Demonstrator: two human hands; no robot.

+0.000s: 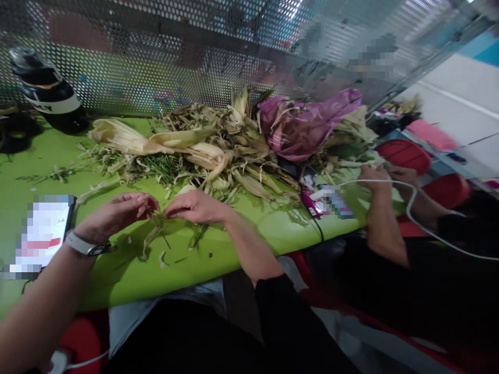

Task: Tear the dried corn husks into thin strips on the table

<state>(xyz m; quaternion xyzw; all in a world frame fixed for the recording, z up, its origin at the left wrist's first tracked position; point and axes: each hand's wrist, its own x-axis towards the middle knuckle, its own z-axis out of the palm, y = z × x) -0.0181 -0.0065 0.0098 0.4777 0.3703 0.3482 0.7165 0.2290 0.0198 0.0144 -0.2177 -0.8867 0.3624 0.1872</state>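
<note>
My left hand (119, 212), with a pale watch band on its wrist, is closed with its fingertips pinched on a corn husk strip (153, 238). The strip hangs down in a thin, curled tail over the green table. Facing it, my right hand (198, 206) pinches thumb and fingers together at the upper end of the same strip, close to the left fingertips. Just beyond both hands lies a heap of dried corn husks (195, 148), with green needle-like sprigs (161, 167) at its front. Small husk scraps (162, 259) lie below my fingers.
A phone (42, 234) lies left of my wrist, and a dark bottle (50, 93) stands behind it. A pink plastic bag (307, 127) sits on the heap. At right, a co-worker's hands (376, 176) handle husks near a white cable (413, 200). A perforated metal screen (128, 57) closes the back.
</note>
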